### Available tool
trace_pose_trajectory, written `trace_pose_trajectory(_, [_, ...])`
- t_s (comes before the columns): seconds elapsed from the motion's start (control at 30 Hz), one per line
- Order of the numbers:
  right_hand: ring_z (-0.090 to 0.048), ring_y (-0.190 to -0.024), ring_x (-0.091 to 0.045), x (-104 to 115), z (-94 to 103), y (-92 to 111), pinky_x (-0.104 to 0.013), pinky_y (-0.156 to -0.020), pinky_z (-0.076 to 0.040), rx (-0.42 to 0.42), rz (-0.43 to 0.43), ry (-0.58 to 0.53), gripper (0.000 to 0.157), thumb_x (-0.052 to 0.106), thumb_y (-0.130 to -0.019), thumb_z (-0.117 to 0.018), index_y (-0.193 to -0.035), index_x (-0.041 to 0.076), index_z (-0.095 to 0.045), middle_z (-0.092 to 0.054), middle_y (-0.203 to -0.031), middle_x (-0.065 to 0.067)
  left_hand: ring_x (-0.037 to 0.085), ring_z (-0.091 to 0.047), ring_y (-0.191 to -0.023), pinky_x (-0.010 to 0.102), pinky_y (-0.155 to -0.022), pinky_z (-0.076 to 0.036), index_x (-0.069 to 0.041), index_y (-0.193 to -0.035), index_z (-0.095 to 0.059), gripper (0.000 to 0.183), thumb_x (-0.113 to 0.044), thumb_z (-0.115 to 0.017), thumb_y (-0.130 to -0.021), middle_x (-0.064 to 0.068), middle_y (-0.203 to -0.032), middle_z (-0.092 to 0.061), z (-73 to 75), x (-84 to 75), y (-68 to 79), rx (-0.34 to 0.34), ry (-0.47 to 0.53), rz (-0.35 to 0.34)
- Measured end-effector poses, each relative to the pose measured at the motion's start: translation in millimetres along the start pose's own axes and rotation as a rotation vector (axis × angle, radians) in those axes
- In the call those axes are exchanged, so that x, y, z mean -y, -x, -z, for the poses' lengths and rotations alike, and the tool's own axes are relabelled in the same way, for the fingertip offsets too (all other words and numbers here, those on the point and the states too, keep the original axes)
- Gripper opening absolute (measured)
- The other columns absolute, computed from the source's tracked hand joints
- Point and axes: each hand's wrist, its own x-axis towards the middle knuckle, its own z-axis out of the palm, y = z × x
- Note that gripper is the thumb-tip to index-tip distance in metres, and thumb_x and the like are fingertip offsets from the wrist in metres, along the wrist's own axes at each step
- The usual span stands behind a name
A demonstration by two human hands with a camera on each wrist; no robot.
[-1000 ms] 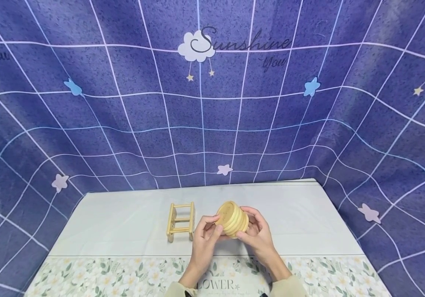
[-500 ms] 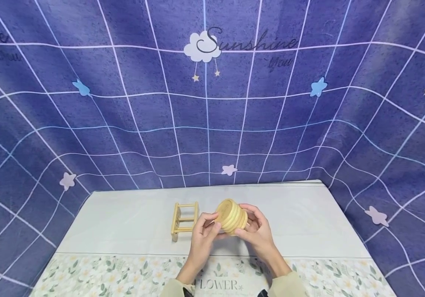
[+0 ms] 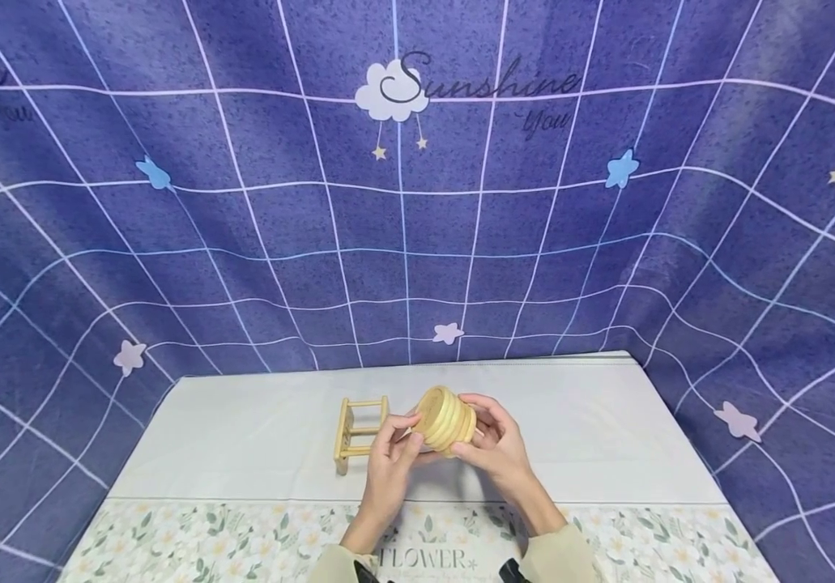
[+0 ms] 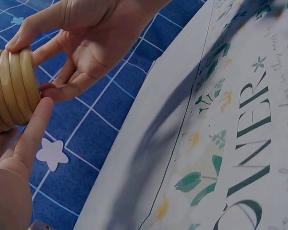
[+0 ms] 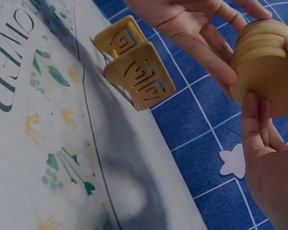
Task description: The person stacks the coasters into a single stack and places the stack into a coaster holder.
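Observation:
Both hands hold a tilted stack of several round wooden coasters (image 3: 448, 419) above the white part of the tablecloth. My left hand (image 3: 388, 470) pinches the stack at its front-left rim, thumb on the near side. From the right, my right hand (image 3: 502, 453) grips the other end with thumb and fingers. Layered edges of the coasters (image 4: 12, 91) show in the left wrist view, and a plain flat face of the end coaster (image 5: 266, 86) in the right wrist view. Left of the hands stands a wooden coaster rack (image 3: 345, 437) with rods between its sides, partly hidden by the left hand.
Cut-out line patterns mark the rack's side panels (image 5: 144, 76). A floral tablecloth band (image 3: 242, 534) runs along the front. Blue gridded curtain (image 3: 402, 219) with stars and clouds encloses the table at the back and sides.
The coaster stack and both hands have moved slightly left and up, nearer the rack. The head view has shifted a little sideways. Both hands keep their hold.

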Motion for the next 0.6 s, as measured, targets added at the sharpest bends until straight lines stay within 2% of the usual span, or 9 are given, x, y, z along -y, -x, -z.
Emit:
trace_pose_trajectory(0.23, [-0.071,-0.122,-0.018,2,-7.9,-10,-0.034,-0.113,-0.060,0.026,-0.007,-0.014,0.076,-0.009,-0.080,-0.090,-0.148,-0.016,-0.054,-0.069,-0.135,-0.010,0.023,-0.075,-0.120,0.052,-0.091,-0.069,0.024,-0.135,-0.047,0.031,0.005,-0.056,-0.112,0.041,-0.165,-0.035,5.3,-2.7,-1.8,-0.048,0.020,-0.021])
trace_pose_trajectory(0.37, [-0.072,-0.121,-0.017,1,-10.5,-14,-0.034,-0.112,-0.060,0.042,-0.007,-0.031,0.079,-0.007,-0.079,-0.092,-0.146,-0.019,-0.053,-0.070,-0.134,-0.009,0.023,-0.075,-0.119,0.052,-0.092,-0.069,0.024,-0.133,-0.046,0.031,0.005,-0.056,-0.112,0.041,-0.165,-0.033,11.3,-4.0,-3.7,-0.034,0.026,-0.004])
trace_pose_trajectory(0.6, [-0.071,-0.121,-0.017,-4,-12.8,-20,-0.035,-0.113,-0.060,0.076,-0.004,-0.021,0.077,-0.006,-0.079,-0.093,-0.146,-0.017,-0.055,-0.070,-0.134,-0.010,0.023,-0.074,-0.124,0.054,-0.093,-0.068,0.022,-0.132,-0.048,0.029,0.002,-0.058,-0.112,0.041,-0.167,-0.036,23.3,-10.0,-5.9,-0.012,-0.010,0.031])
